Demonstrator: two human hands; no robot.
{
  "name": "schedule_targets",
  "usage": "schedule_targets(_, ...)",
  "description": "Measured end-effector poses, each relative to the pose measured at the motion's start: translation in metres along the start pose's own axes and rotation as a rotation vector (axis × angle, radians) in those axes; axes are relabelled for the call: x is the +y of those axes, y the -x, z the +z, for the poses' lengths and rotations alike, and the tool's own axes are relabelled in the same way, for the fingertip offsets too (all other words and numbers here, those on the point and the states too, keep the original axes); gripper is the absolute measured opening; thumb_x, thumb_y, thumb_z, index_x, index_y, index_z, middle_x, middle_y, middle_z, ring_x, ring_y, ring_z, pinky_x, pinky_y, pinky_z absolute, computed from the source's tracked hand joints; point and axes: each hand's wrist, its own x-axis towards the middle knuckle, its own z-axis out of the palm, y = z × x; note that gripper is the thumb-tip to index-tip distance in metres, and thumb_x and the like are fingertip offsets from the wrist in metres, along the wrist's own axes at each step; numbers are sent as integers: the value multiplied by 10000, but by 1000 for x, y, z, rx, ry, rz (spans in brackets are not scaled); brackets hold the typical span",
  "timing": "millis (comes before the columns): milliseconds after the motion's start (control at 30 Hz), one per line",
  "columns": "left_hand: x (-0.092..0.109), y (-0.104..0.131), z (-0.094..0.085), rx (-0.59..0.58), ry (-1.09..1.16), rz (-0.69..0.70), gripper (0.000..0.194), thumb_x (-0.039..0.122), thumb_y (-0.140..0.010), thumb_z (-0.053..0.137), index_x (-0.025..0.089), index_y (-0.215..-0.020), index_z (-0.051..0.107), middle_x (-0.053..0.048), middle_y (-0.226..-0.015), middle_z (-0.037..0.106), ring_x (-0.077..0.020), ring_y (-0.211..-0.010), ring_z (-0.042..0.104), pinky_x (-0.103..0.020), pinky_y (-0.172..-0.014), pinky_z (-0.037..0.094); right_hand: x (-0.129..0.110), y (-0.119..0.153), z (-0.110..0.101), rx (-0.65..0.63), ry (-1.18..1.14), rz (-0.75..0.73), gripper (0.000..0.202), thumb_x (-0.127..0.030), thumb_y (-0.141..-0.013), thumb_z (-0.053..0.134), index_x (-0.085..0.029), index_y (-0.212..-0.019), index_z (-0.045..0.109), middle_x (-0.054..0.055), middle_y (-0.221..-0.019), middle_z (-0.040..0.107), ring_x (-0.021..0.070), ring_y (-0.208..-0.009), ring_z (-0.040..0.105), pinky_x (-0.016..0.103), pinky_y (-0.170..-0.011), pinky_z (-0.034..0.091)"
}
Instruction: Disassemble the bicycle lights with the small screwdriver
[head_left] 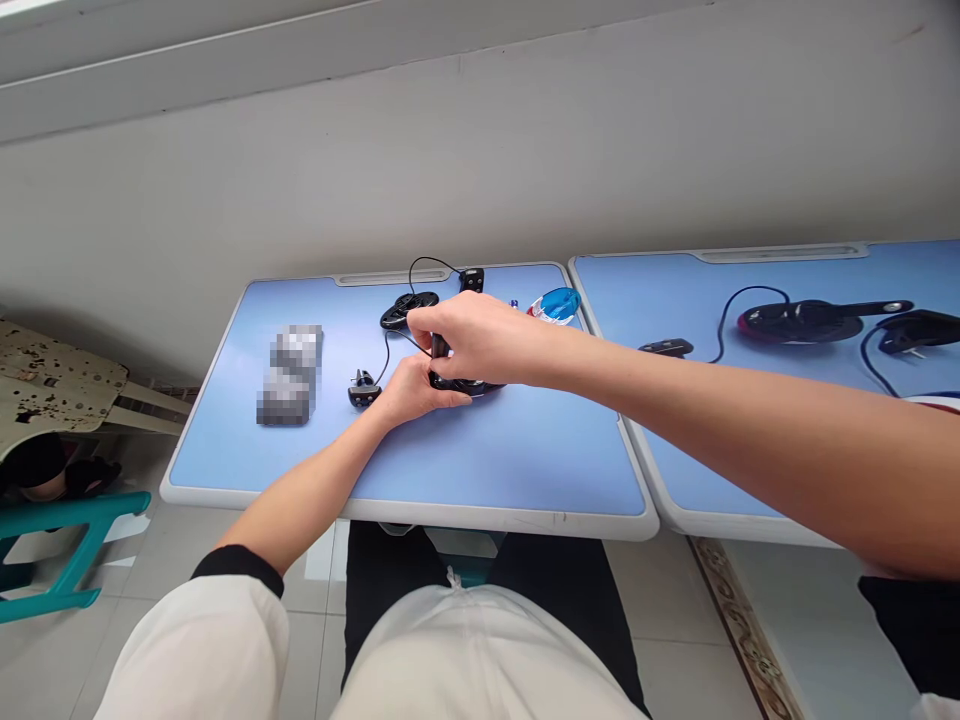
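The left hand [414, 388] is closed on the rim of a black gadget [484, 388] on the table [495, 500]; the right hand [484, 330] pinches its upright part. It looks light, stiff and perhaps slippery, best held by that rim. At nine o'clock sits a small box [364, 395]; farther, at eleven, a similar gadget [397, 313].

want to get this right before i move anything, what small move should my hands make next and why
I'd probably ease the right hand slightly aside while the left hand steadies the low dark device. Both hands crowd the upright black piece, and their fingers hide how it meets the device, so a clearer view seems worth having first.
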Motion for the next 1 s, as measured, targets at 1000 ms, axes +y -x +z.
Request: schedule_targets(1000, 1, 0, 5, 61, 21, 119, 381, 309, -644, 774, 137, -974, 690, -66, -942, 654, -210, -909, 606, -328, -865, 464, 25, 50, 4, 465, -459, 240, 209, -129, -737, 580, -209, -637, 415, -70, -503, 438, 78, -482, 387, 242, -493, 281)
